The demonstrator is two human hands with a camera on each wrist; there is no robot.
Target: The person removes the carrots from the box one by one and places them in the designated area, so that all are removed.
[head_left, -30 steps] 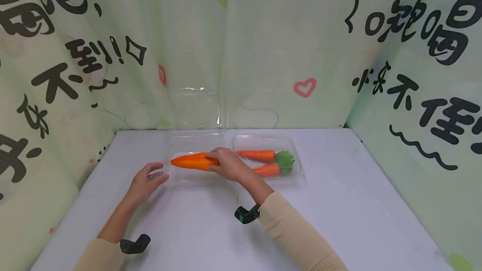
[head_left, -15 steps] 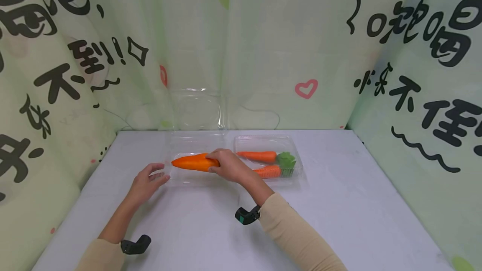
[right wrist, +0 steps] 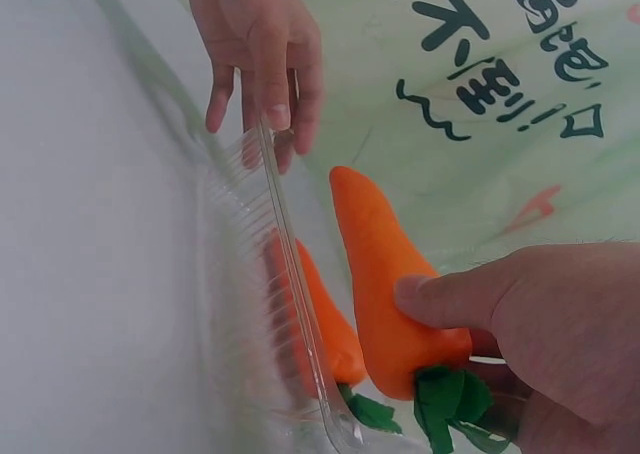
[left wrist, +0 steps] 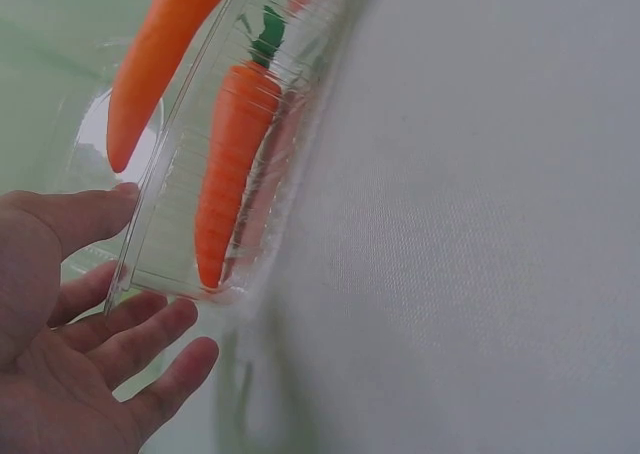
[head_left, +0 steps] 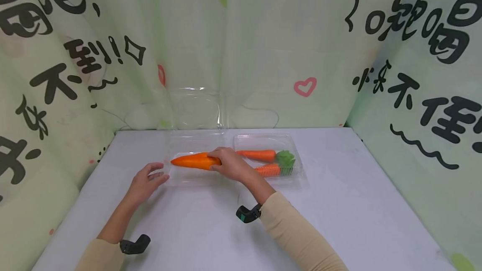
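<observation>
Above a clear ribbed plastic box [left wrist: 165, 242], the right hand [head_left: 231, 164] pinched a plump orange carrot with green leaves [right wrist: 375, 264] by its thick end; lowering it level, tip clear of the rim [right wrist: 284, 234], seemed wisest. The left hand [head_left: 147, 182] stood loose-fingered at the box's end, whether touching could not be told. To the head camera, the upper carrot concealed a second orange carrot [left wrist: 235, 169] inside.

The right hand [head_left: 230, 163] is hiding the leaves [right wrist: 440, 399] of its carrot [head_left: 193, 161] in the head view; the left wrist view is cropping them.
</observation>
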